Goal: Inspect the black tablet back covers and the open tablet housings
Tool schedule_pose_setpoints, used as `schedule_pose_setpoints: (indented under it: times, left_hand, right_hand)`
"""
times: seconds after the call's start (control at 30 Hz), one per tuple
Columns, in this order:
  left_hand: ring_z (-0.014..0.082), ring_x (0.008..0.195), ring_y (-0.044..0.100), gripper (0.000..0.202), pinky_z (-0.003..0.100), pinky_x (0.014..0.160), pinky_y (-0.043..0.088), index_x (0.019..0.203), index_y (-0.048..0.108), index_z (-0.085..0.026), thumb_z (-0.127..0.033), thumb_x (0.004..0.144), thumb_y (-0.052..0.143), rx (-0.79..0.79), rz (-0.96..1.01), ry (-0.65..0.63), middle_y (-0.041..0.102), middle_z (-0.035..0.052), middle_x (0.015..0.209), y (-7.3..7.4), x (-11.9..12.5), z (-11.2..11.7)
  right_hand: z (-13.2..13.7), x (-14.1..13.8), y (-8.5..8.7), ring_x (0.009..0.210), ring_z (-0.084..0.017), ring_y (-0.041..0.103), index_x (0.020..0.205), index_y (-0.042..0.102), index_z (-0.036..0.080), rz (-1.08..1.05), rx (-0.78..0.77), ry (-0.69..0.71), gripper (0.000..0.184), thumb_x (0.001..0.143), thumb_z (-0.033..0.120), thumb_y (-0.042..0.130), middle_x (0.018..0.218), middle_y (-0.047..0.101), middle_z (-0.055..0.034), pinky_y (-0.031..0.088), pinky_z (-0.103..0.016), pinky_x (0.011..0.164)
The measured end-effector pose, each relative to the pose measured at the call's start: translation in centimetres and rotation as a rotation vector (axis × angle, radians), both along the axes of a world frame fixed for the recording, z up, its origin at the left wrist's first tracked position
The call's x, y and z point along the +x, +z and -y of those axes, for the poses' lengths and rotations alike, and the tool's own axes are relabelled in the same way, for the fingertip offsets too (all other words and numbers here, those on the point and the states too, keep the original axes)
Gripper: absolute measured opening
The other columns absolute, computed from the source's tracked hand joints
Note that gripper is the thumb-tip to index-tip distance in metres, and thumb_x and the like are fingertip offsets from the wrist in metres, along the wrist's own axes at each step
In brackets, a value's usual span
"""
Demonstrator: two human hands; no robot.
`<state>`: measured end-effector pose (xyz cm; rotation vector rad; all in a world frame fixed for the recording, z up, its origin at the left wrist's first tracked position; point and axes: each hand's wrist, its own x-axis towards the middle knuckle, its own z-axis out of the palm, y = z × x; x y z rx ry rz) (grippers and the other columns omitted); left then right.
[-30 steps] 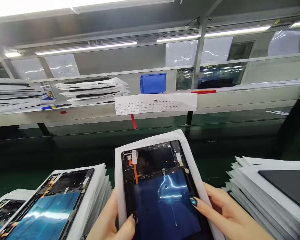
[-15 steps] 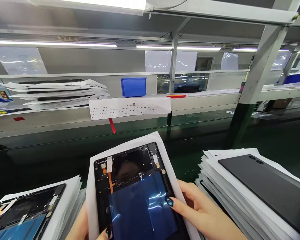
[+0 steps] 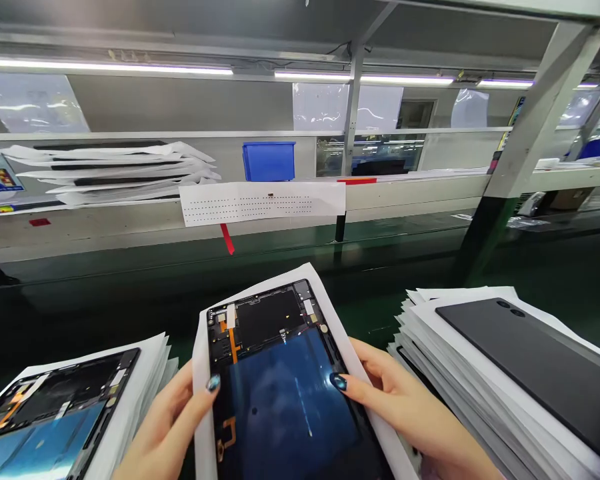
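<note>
The left hand [image 3: 170, 420] and right hand [image 3: 397, 393] have their fingers clamped on opposite edges of an opened tablet [image 3: 293, 393] and its white sheet [image 3: 322, 300], held between a stack [image 3: 140, 390] bearing a second tablet [image 3: 63, 400] and a pile [image 3: 443, 357] topped by a grey cover [image 3: 525, 363]

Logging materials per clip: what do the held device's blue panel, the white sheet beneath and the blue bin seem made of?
Blue panel: likely glossy plastic film, going by its bright streak. White sheet: matte paper or thin foam, showing no shine; which is unclear. Blue bin: probably moulded plastic, smooth, from its even colour and rim.
</note>
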<state>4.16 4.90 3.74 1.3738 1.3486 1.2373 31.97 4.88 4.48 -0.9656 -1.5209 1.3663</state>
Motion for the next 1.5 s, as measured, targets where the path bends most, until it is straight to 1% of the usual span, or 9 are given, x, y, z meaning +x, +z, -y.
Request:
schedule_pose_setpoints:
  times: [0.1,0.17,0.4,0.63,0.93,1.03,1.17,1.33,1.5]
  left_hand:
    - [0.0203,0.069,0.063,0.055,0.029,0.071,0.056,0.127,0.062,-0.026,-0.064,0.087,0.054,-0.044,-0.072,-0.010,0.066,-0.0015,0.074,0.2,-0.4,-1.5]
    - [0.0170,0.050,0.047,0.062,0.027,0.052,0.044,0.144,0.043,-0.024,-0.055,0.090,0.050,-0.093,-0.149,-0.064,0.048,-0.0083,0.056,-0.4,-0.6,-2.6]
    - [0.0212,0.059,0.049,0.079,0.032,0.059,0.032,0.158,0.003,-0.013,-0.026,0.088,0.036,-0.237,-0.732,-0.429,0.047,-0.0092,0.057,-3.9,-0.2,-5.4]
    - [0.0228,0.064,0.060,0.094,0.030,0.060,0.038,0.157,-0.006,-0.006,-0.016,0.076,0.041,-0.365,-0.768,-0.598,0.067,-0.0051,0.062,-4.3,0.9,-6.3]
    - [0.0234,0.066,0.068,0.087,0.031,0.061,0.045,0.156,0.022,-0.007,-0.019,0.073,0.047,-0.400,-0.800,-0.565,0.070,-0.0033,0.061,-5.6,0.3,-7.5]
    - [0.0254,0.074,0.069,0.076,0.033,0.067,0.047,0.153,0.031,-0.007,-0.028,0.081,0.047,-0.350,-0.829,-0.459,0.072,0.0007,0.069,-5.4,-0.3,-7.4]
    - [0.0274,0.083,0.068,0.066,0.037,0.074,0.050,0.150,0.037,-0.010,-0.037,0.089,0.040,-0.244,-0.805,-0.333,0.072,0.0052,0.086,-4.6,-0.8,-6.8]
    - [0.0221,0.086,0.067,0.051,0.034,0.077,0.052,0.143,0.046,-0.019,-0.036,0.096,0.040,-0.008,-0.561,-0.283,0.071,0.0037,0.095,-2.2,0.1,-4.8]
    - [0.0199,0.096,0.067,0.031,0.032,0.083,0.053,0.125,0.064,-0.035,-0.034,0.098,0.049,0.273,-0.347,-0.201,0.073,-0.0008,0.104,0.1,-0.1,0.7]
  right_hand:
    - [0.1,-0.1,-1.0,0.105,-0.025,0.066,0.129,0.066,0.027,-0.054,-0.072,0.005,0.046,0.089,0.049,0.072,0.119,0.070,-0.0053,0.051,-0.038,0.099]
    - [0.3,-0.1,-2.4,0.107,-0.025,0.066,0.128,0.066,0.026,-0.053,-0.126,-0.014,0.048,0.088,0.050,0.073,0.119,0.070,-0.0060,0.050,-0.039,0.100]
    - [1.7,0.4,-8.5,0.103,-0.027,0.068,0.116,0.071,0.019,-0.066,-0.273,-0.024,0.040,0.087,0.047,0.072,0.110,0.073,-0.0084,0.053,-0.043,0.096]
    - [3.0,0.7,-11.2,0.092,-0.025,0.071,0.128,0.059,0.020,0.039,-0.321,-0.093,0.044,0.089,0.041,0.065,0.112,0.071,-0.0078,0.056,-0.041,0.089]
    - [2.7,0.9,-13.0,0.059,-0.019,0.058,0.114,0.062,0.018,0.549,-0.127,-0.207,0.032,0.091,0.040,0.056,0.062,0.054,0.0055,0.047,-0.030,0.058]
    - [2.2,2.2,-13.4,0.060,-0.019,0.058,0.121,0.059,0.017,0.699,-0.016,-0.363,0.037,0.094,0.041,0.051,0.071,0.058,0.0016,0.047,-0.030,0.056]
    - [0.8,4.4,-14.4,0.096,-0.031,0.065,0.126,0.060,0.020,1.020,0.263,-0.657,0.040,0.093,0.034,0.042,0.113,0.066,-0.0131,0.056,-0.040,0.068]
    - [-0.8,5.4,-16.3,0.117,-0.040,0.056,0.124,0.065,0.018,1.086,0.358,-0.677,0.043,0.089,0.027,0.041,0.129,0.060,-0.0181,0.057,-0.052,0.079]
    - [-1.4,5.3,-17.6,0.119,-0.038,0.056,0.121,0.067,0.015,1.041,0.354,-0.671,0.042,0.091,0.024,0.039,0.130,0.061,-0.0196,0.056,-0.053,0.086]
